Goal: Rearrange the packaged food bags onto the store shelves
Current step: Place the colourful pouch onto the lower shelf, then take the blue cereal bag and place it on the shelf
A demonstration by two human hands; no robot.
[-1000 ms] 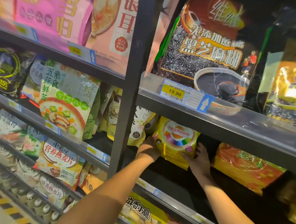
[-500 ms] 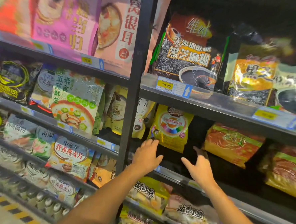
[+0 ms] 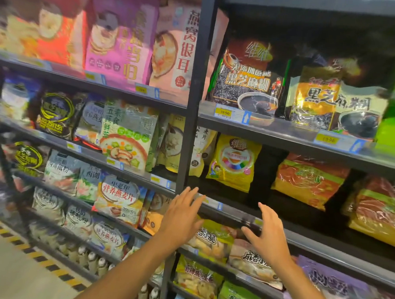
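A yellow food bag [image 3: 234, 162] with a rainbow ring stands upright at the left end of the dark middle shelf [image 3: 302, 239]. My left hand [image 3: 183, 215] hovers below and left of it, fingers spread, holding nothing. My right hand [image 3: 265, 234] is in front of the shelf's front edge, below and right of the bag, fingers also spread and empty. Neither hand touches the bag. Orange and yellow bags [image 3: 308, 179] lean further right on the same shelf.
A black upright post [image 3: 192, 102] divides the shelving just left of the yellow bag. Black sesame bags [image 3: 249, 81] fill the shelf above; snack bags [image 3: 212, 238] sit on the shelf below my hands. Shelves on the left are packed with cereal bags. Floor with hazard tape [image 3: 13, 239] lies lower left.
Both hands let go of the yellow bag and pulled back out of the shelf, fingers now spread. The bag stays standing on the shelf. The view has drawn back.
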